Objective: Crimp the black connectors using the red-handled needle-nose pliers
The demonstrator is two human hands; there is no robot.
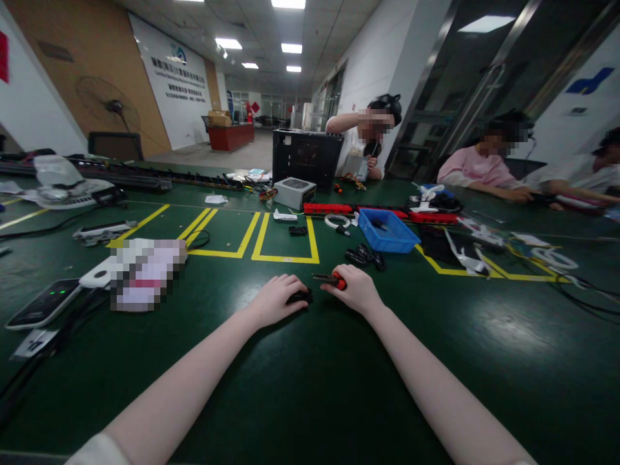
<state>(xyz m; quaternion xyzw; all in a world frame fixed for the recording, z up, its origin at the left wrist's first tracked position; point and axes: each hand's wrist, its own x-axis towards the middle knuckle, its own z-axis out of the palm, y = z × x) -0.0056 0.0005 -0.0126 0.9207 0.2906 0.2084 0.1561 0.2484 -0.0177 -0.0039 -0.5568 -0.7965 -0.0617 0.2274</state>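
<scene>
Dark green tabletop (314,387) lies beneath both hands in the head view. The left hand (278,300) is closed around a small black object (301,296), apparently low so the surface steadies it. The right hand (353,287) clasps a slim tool with a red-orange handle (334,279), tip leftward, just apart from that object. Room seems to open between the forearms (194,381); yellow tape (266,259), coiled black cables (364,255) and a blue plastic bin (400,246) bound the far side.

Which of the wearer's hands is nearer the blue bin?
Right. The right hand is in front of the blue bin, slightly left of it; the left hand is in front too, but farther left.
</scene>
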